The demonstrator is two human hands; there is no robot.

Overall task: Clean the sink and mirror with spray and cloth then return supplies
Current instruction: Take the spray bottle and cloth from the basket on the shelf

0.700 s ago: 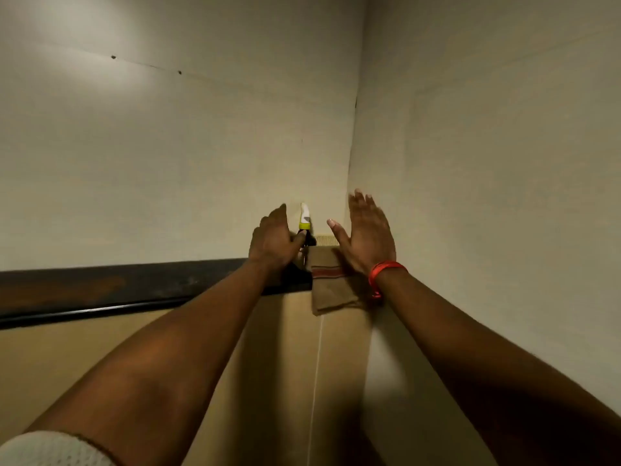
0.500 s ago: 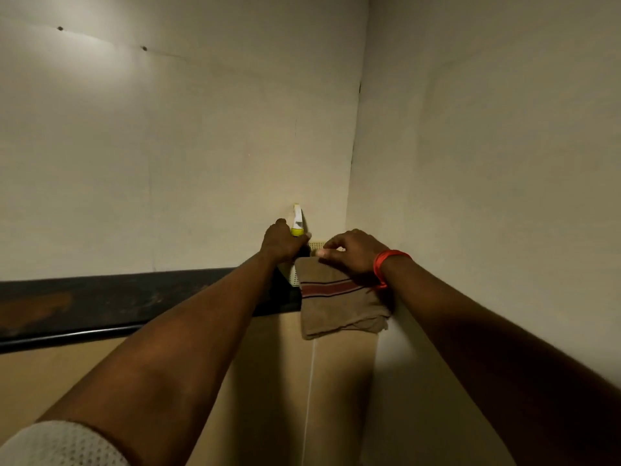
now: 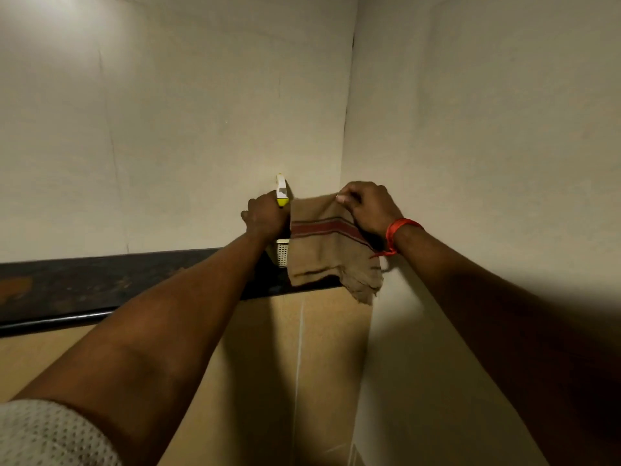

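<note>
In the corner of the room, my left hand (image 3: 267, 218) is closed around a spray bottle (image 3: 281, 193); only its white and yellow nozzle shows above my fist. My right hand (image 3: 368, 206), with a red band at the wrist, pinches the top edge of a brown cloth (image 3: 327, 250) with red stripes and holds it up. The cloth hangs down over a small white perforated basket (image 3: 283, 253) that sits on a dark shelf (image 3: 117, 277). Most of the basket is hidden behind the cloth and my left hand.
The dark shelf runs left along the back wall at about wrist height. Pale walls meet in a corner (image 3: 347, 129) just behind my hands. Tan panelling (image 3: 302, 364) lies below the shelf.
My right hand went from flat and open above the cloth to gripping it, then lifted its top edge. The left hand stayed on the spray bottle.
</note>
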